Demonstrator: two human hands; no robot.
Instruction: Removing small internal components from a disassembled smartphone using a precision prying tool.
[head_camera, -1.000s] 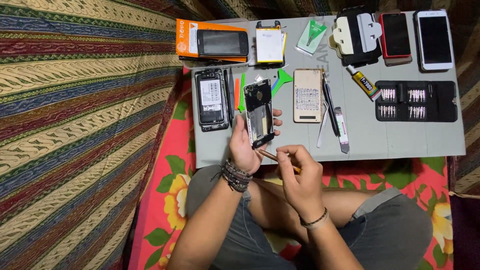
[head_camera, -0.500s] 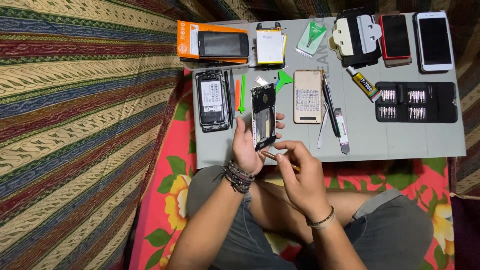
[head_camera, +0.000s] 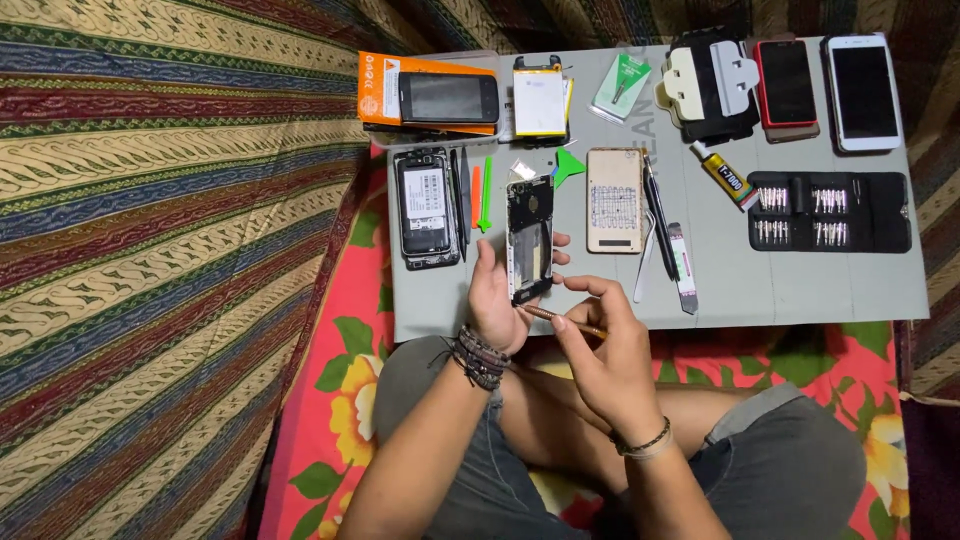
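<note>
Both hands meet at the near edge of the desk (head_camera: 800, 290): the left hand (head_camera: 497, 300) is closed around an opened phone (head_camera: 529, 238), gripping it by its long sides and holding it upright just above the grey surface, while the right hand (head_camera: 600, 350) pinches a thin brown-handled screwdriver (head_camera: 562, 320) whose tip sits at the phone's lower corner. With the tip this close to the bare inside, a slip looks likely to scratch or nick the board, and a loosened screw could drop over the desk edge onto the flowered cloth (head_camera: 340, 400) below and be hard to find. The grip on the phone is narrow, so a hard push from the tool could twist it loose. Just beside it lie a second opened phone (head_camera: 425, 205), green prying sticks (head_camera: 487, 195), a gold back cover (head_camera: 614, 200), tweezers (head_camera: 655, 235) and, farther right, a black case of bits (head_camera: 830, 212).
</note>
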